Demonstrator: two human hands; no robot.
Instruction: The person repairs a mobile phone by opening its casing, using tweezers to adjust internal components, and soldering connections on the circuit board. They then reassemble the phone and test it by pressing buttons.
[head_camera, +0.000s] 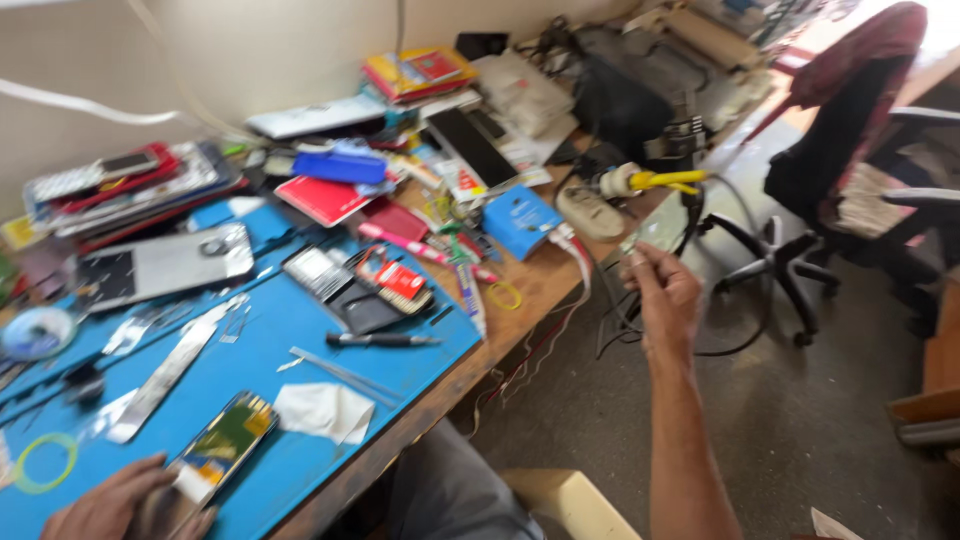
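**Phone part steadied on mat, cable held off worktop edge**

The step in hand is judged as a repair stage on an opened phone: the left hand (120, 505) is laid flat on the near end of the opened phone (222, 443), fingers loosely closed over it, pressing it onto the blue mat (300, 320). The phone lies at the near left of the worktop (530, 285), its exposed inside showing green and yellow, glossy.

The right hand (662, 295) is raised out past the right edge of the worktop, fingers curled around a thin black cable (690, 215); whether the tips are pinching it tight cannot be told, blur is heavy. The cable runs up toward a yellow-tipped plug (655, 181) near a white power strip (590, 212).

The next move is judged to call for a steady hold on the phone and slack in the cable, as the cable is well apart from the phone.

Materials: the mat is smooth, rubbery, flat. A white cloth (325, 410), soft and crumpled, lies just beside the phone. A black-handled screwdriver (380, 340), slim and hard, is seen mid-mat. A long metal strip (165, 375), thin and shiny, lies to the left. A green ring (45, 462) is at the near left corner. A black office chair (830, 190) stands far right on the speckled floor (800, 420).
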